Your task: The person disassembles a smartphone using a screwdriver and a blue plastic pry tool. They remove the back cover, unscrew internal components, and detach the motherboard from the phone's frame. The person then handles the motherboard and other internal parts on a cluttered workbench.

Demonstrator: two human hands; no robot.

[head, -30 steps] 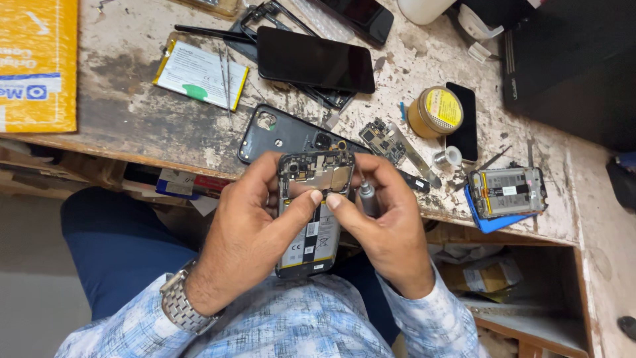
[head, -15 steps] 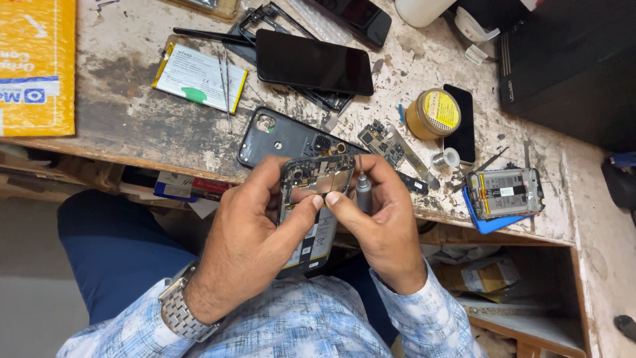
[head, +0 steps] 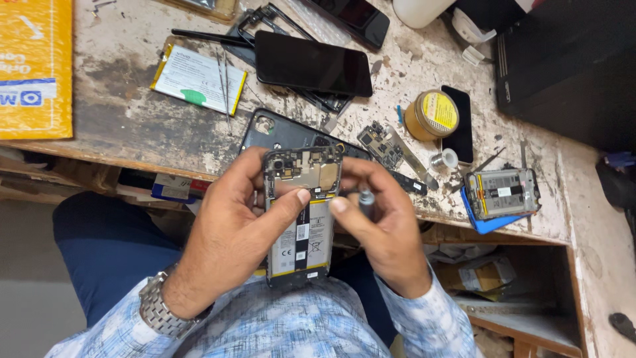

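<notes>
I hold an opened phone (head: 302, 219) with its back cover off, upright over my lap; its battery and circuit board show. My left hand (head: 235, 225) grips its left edge, thumb resting across the battery top. My right hand (head: 381, 229) steadies the right edge with the thumb and also holds a small metal-tipped screwdriver (head: 366, 197), whose shaft is hidden in the palm. Just behind the phone, the dark back cover (head: 278, 132) with a camera cutout lies on the worn workbench (head: 119, 119).
On the bench lie a black phone (head: 313, 64) face up, a loose battery (head: 197, 79), a bare circuit board (head: 379, 144), a yellow-lidded tin (head: 432, 114), another opened phone (head: 502, 193) on a blue pad, and a yellow package (head: 33, 66) at left. An open drawer (head: 503, 285) sits at right.
The phone has tilted up slightly and both thumbs have shifted on its face. My hands stay in the same place over my lap.
</notes>
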